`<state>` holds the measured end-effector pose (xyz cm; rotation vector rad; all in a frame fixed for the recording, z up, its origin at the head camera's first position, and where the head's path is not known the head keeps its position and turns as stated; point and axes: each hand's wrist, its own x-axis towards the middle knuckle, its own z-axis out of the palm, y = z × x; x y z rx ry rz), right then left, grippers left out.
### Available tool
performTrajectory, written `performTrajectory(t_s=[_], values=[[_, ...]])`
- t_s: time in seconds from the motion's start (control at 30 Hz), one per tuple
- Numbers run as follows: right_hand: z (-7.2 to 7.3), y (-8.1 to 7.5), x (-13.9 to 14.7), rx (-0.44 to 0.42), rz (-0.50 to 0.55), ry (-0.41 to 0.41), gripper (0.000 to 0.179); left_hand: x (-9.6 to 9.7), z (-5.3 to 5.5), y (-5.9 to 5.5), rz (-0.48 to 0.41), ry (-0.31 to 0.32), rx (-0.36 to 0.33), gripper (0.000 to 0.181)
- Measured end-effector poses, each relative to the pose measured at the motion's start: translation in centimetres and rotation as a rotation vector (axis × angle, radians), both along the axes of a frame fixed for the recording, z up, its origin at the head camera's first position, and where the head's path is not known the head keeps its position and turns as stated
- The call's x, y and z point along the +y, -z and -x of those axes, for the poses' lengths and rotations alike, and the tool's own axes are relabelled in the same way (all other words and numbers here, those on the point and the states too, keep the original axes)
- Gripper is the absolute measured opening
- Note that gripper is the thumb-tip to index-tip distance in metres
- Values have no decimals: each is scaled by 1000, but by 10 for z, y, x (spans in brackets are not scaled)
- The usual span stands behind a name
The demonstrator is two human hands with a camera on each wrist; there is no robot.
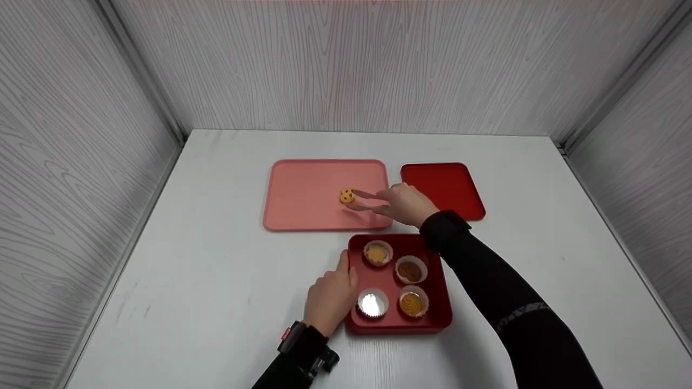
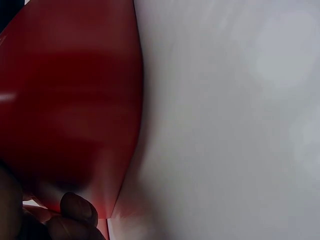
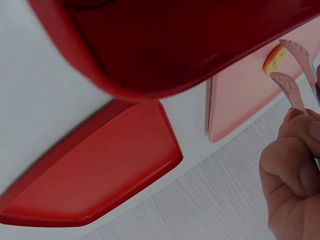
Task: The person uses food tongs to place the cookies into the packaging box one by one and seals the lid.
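Observation:
My right hand (image 1: pixel 408 205) holds a pair of pink tongs (image 3: pixel 287 86) with perforated, spoon-shaped ends. The parted tips stand close around a small round cookie (image 1: pixel 347 195) with dark spots, on the right half of the pink tray (image 1: pixel 303 194). Nearer to me is a deep red square box (image 1: pixel 397 328). My left hand (image 1: pixel 330 297) grips its left wall. Inside stand white paper cups: one with a yellow piece (image 1: pixel 377 253), one with brown cookies (image 1: pixel 410 271), one with an orange swirled cookie (image 1: pixel 412 304), and one showing a bright, bare bottom (image 1: pixel 373 303).
A flat red tray (image 1: pixel 446 186) lies right of the pink one, partly behind my right hand and wrist. The white table (image 1: pixel 205 259) is enclosed by grey wood-grain panels (image 1: pixel 335 70) at the back and both sides. My right forearm passes over the box's right edge.

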<state>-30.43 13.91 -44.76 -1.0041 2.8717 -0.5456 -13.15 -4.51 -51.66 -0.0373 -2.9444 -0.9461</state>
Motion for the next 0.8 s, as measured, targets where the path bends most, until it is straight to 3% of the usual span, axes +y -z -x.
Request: performTrajectory(t_s=[0.4, 0.6, 0.8], values=[[8, 7, -19, -22, -16, 61, 31, 1, 0, -1, 2, -4, -21, 51], [9, 7, -28, 26, -127, 111, 30, 1, 0, 0, -3, -4, -29, 52], [10, 5, -31, 7, -223, 164, 32, 0, -1, -1, -3, 0, -23, 52]])
